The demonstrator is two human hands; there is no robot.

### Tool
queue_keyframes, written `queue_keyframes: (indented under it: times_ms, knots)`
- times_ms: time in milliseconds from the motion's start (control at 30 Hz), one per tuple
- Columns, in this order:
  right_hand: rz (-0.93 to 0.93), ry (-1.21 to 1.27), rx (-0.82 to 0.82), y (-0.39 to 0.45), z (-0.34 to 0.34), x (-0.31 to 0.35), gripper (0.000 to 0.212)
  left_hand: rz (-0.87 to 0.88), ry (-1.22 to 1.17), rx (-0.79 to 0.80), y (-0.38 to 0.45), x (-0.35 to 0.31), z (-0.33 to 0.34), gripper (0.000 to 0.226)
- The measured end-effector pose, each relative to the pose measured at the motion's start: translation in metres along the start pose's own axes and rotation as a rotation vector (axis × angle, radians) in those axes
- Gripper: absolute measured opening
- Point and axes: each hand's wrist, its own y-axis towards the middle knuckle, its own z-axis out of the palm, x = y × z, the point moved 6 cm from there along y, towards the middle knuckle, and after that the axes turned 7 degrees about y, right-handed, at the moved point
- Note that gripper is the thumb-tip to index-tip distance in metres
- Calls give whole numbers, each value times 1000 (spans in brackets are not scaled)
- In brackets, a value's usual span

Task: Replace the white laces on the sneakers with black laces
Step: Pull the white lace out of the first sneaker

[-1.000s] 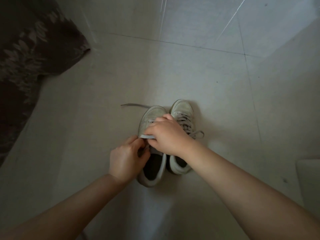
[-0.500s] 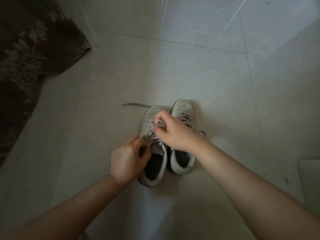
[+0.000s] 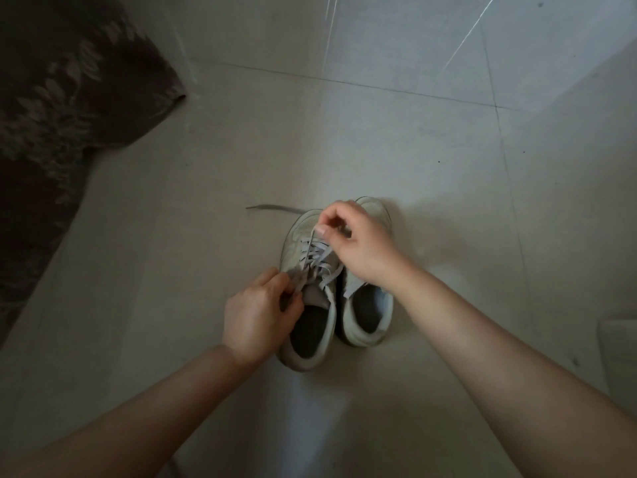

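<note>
Floor point(image 3: 379, 139): pale tiles with thin grout lines, dimly lit.
Sneakers: two white sneakers stand side by side on the tiles, toes pointing away from the person, heels toward them.
Left sneaker point(image 3: 303, 343): its white lace point(image 3: 319, 258) is still threaded across the eyelets; the dark inside of the shoe shows nothing in it.
Right sneaker point(image 3: 370, 315): touching the left one along its inner side; its toe is partly hidden behind the right hand, and its dark opening likewise shows nothing inside.
Left hand point(image 3: 256, 317): fingers curled, gripping the left sneaker's tongue and lace at the top of the lacing.
Right hand point(image 3: 358, 241): raised over the toes, thumb and forefinger pinching a strand of the white lace that runs taut down to the eyelets (the other fingers are loosely curled).
Loose lace end point(image 3: 272, 208): a flat grey-white strip lying on the tiles just left of the left sneaker's toe.
Rug point(image 3: 58, 132): dark with a pale leaf pattern, at the left edge, well apart from the shoes.
Pale object point(image 3: 620, 343): at the right edge, too cut off to identify.
</note>
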Motion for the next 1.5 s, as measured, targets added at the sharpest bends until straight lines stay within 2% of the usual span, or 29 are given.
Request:
queue_keyframes:
  times_ms: [100, 200, 300, 333, 367, 400, 500, 567, 633, 700, 733, 867, 967, 1033, 1067, 1100, 1167, 1267, 1367, 1500]
  knots:
    - [127, 254, 9, -2, 3, -10, 14, -6, -6, 7, -1, 1, 2, 21]
    - [137, 509, 29, -5, 4, -6, 18, -7, -9, 6, 0, 1, 2, 22]
    - [218, 750, -93, 0, -8, -6, 19, -6, 2, 3, 0, 0, 1, 23]
    - [242, 756, -130, 1, -10, -9, 19, -5, 6, 4, -1, 0, 1, 24]
    - [231, 657, -148, 2, -12, -11, 18, -3, 8, 5, -1, 0, 1, 24]
    - [191, 454, -129, 1, -13, -11, 15, -4, 8, 7, -1, -1, 2, 23]
    - [74, -210, 135, -6, 4, -9, 17, -1, 13, 13, -1, -1, 2, 23]
    - [-18, -515, 301, -12, 22, -8, 20, 5, 16, 11, 0, -1, 2, 23]
    - [-98, -729, 358, -13, 31, -9, 17, 6, 15, 4, 0, -1, 1, 23]
    - [-119, -759, 352, -12, 34, -8, 16, 6, 9, -1, -1, -2, 1, 22]
    - [-117, -695, 333, -11, 35, -6, 15, 6, 7, -5, -1, -2, 0, 22]
    - [-33, -215, 163, -5, 21, 13, 7, 23, 7, 2, -1, -5, 1, 22]
    - [46, 12, 143, 5, 16, 15, 5, -10, -19, 6, -2, 0, 0, 23]
    - [101, 162, 145, 7, 15, 9, 31, -40, -60, 16, -4, 3, 0, 23]
    - [104, 157, 122, 7, 12, 4, 40, -49, -73, 21, -5, 3, 0, 22]
    - [93, 103, 78, 5, 6, -2, 40, -46, -69, 24, -5, 2, -1, 22]
    - [48, -76, 5, -2, -8, -14, 21, -8, -32, 19, -5, -3, -2, 23]
    - [2, -330, 74, -17, -10, -29, 11, 64, 14, -5, -6, -12, -1, 20]
    - [-42, -736, 197, -29, 1, -35, 35, 58, 31, 6, 3, -20, 1, 24]
    - [-64, -762, 211, -28, -1, -32, 45, 39, 16, 60, 20, -30, 6, 27]
